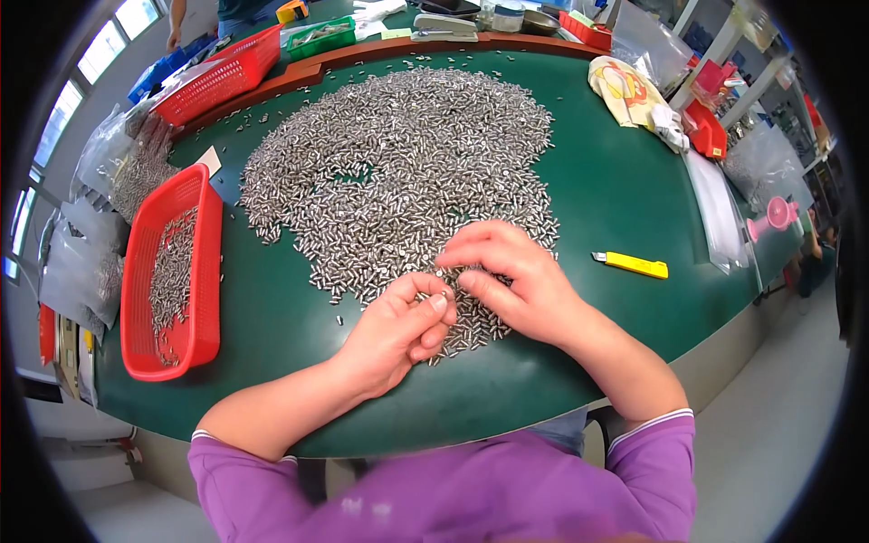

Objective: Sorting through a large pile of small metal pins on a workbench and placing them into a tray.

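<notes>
A broad heap of small silvery metal pins (407,136) covers the middle of the green table, and both my hands are at its near edge. My left hand (398,321) is closed, its thumb pressed against the curled fingers. What lies inside that grip is too small or hidden to make out. Close beside it, my right hand (511,276) arches over the pins with fingers bent and the thumb apart from them. Its fingertips are near the left hand's, and a small shiny piece shows between the two hands.
A red plastic basket (214,299) with more pins stands at left, beside bags of pins (86,271). A yellow utility knife (638,264) lies at right. A raised brown edge (362,54) borders the far side, with a green tray (321,38) beyond. Another person's arm (176,20) shows at far left.
</notes>
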The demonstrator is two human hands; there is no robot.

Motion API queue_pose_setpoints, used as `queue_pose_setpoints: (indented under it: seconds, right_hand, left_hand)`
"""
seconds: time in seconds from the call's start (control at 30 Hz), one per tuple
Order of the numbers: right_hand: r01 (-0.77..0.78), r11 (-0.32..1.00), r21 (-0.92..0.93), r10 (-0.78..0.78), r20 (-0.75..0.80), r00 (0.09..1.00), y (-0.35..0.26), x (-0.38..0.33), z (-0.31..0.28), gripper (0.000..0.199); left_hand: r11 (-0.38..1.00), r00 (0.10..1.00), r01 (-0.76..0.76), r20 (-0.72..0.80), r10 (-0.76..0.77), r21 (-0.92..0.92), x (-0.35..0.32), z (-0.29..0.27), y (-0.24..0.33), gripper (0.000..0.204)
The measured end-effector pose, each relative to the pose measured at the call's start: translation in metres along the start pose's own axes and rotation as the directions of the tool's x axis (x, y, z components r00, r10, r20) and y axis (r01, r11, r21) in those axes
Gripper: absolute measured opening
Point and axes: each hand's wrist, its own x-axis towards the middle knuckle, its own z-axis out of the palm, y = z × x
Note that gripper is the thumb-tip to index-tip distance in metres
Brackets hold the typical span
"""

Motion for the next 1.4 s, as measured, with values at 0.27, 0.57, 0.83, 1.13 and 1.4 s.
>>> queue_pose_setpoints:
  seconds: [0.27, 0.57, 0.83, 1.13, 1.4]
  right_hand:
    - [0.006, 0.890, -0.456, 0.029, 0.070, 0.997, 0.024, -0.001, -0.005, 0.013]
    - [0.062, 0.993, -0.100, -0.072, -0.100, 0.992, -0.002, 0.003, -0.004, 0.022]
    - [0.015, 0.999, -0.042, -0.015, -0.004, 1.000, -0.008, 0.000, 0.002, 0.032]
    - [0.045, 0.906, -0.420, -0.012, 0.082, 0.997, 0.021, 0.000, 0.004, 0.012]
    - [0.046, 0.929, -0.367, -0.040, 0.023, 0.999, 0.021, 0.001, 0.008, 0.011]
  left_hand:
    - [0.997, 0.999, 0.041, -0.021, -0.043, -0.070, 0.002, -0.001, 0.001, 0.015]
    - [0.999, 0.999, 0.032, 0.026, -0.031, -0.032, -0.002, -0.003, 0.002, 0.023]
    - [1.000, 1.000, 0.015, 0.014, -0.015, -0.019, 0.000, -0.003, 0.000, 0.014]
    - [0.992, 0.997, 0.075, -0.014, -0.077, -0.101, 0.000, -0.002, 0.003, 0.017]
    - [0.991, 0.997, 0.075, -0.002, -0.076, -0.115, -0.001, -0.002, 0.003, 0.017]
